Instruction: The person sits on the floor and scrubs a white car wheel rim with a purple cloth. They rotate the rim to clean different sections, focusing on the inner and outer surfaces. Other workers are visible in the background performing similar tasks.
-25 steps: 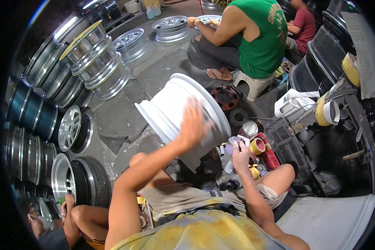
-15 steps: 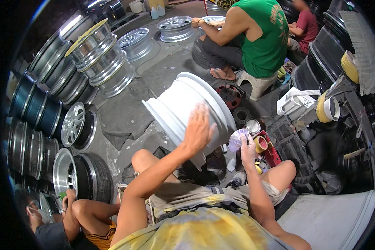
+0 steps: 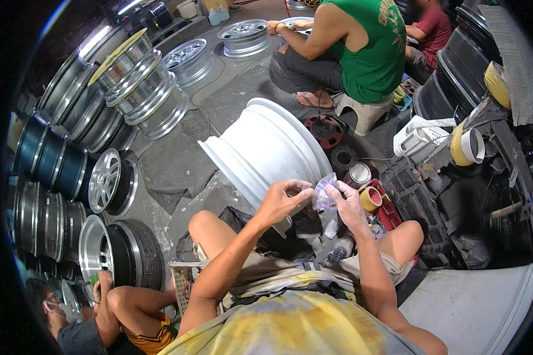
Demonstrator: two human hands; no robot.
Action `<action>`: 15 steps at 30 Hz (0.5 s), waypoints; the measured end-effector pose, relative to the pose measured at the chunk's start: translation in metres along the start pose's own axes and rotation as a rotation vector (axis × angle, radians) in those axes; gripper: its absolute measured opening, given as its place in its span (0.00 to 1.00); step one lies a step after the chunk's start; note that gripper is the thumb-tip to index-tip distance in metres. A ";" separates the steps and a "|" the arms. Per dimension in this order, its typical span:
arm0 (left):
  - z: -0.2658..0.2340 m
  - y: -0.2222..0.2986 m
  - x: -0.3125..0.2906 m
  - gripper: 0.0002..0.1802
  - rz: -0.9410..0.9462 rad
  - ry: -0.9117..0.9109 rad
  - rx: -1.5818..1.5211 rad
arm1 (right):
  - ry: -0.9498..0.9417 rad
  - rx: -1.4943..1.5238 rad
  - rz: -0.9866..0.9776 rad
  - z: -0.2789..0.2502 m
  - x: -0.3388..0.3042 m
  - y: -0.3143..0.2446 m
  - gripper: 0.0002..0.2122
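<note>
By the right hand, in the head view, a purplish patterned disc is pinched. Just beside it, the left hand is held loosely curved; contact cannot quite be made out. Beyond both, a white wheel rim is seen tilted.

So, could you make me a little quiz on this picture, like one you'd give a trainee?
1. What does the wearer's right hand hold?
2. True or false: the person in the green top sits on a low stool.
3. Choose one: the large wheel rim in front of the wearer is (a) black, (b) white, (c) red.

Key:
1. A thin, purplish piece.
2. True.
3. b.
</note>
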State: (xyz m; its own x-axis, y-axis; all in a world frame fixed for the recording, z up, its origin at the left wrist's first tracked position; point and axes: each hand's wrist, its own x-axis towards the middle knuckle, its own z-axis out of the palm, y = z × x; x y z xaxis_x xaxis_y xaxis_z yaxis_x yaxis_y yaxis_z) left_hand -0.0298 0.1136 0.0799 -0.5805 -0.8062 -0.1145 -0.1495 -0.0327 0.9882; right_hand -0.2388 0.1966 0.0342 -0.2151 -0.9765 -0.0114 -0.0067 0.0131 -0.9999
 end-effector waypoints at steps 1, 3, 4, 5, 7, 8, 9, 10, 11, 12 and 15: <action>-0.001 -0.001 -0.001 0.16 -0.013 -0.058 -0.021 | -0.051 -0.042 0.001 0.001 -0.001 -0.005 0.11; -0.005 -0.006 -0.001 0.15 -0.040 -0.174 -0.064 | -0.076 -0.096 -0.051 0.007 -0.003 -0.016 0.10; -0.001 -0.010 -0.001 0.13 -0.015 -0.117 -0.096 | -0.073 -0.129 -0.058 0.010 -0.006 -0.029 0.10; 0.000 -0.014 -0.002 0.13 -0.028 -0.086 -0.091 | -0.070 -0.162 -0.065 0.012 -0.008 -0.035 0.10; 0.002 -0.017 -0.005 0.13 -0.053 -0.025 -0.080 | -0.074 -0.002 -0.005 0.011 -0.009 -0.031 0.11; 0.005 -0.016 -0.007 0.14 -0.043 -0.002 -0.077 | -0.075 0.078 0.025 0.011 -0.010 -0.029 0.11; 0.008 -0.016 -0.010 0.14 -0.034 0.022 -0.073 | -0.078 0.090 0.038 0.011 -0.010 -0.028 0.11; 0.010 -0.015 -0.012 0.14 -0.024 0.046 -0.070 | -0.081 0.102 0.052 0.011 -0.009 -0.026 0.11; 0.009 -0.015 -0.013 0.15 -0.030 0.047 -0.067 | -0.085 0.114 0.066 0.011 -0.009 -0.025 0.11; 0.009 -0.015 -0.013 0.15 -0.036 0.047 -0.064 | -0.085 0.115 0.078 0.011 -0.010 -0.025 0.11; 0.007 -0.018 -0.016 0.15 -0.036 0.044 -0.017 | -0.084 0.094 0.092 0.012 -0.010 -0.025 0.11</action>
State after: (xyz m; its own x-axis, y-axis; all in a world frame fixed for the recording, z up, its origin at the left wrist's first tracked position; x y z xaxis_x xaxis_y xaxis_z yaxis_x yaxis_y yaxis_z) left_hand -0.0233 0.1308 0.0628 -0.5388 -0.8297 -0.1462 -0.1557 -0.0725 0.9851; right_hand -0.2242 0.2037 0.0593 -0.1284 -0.9866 -0.1002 0.1022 0.0874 -0.9909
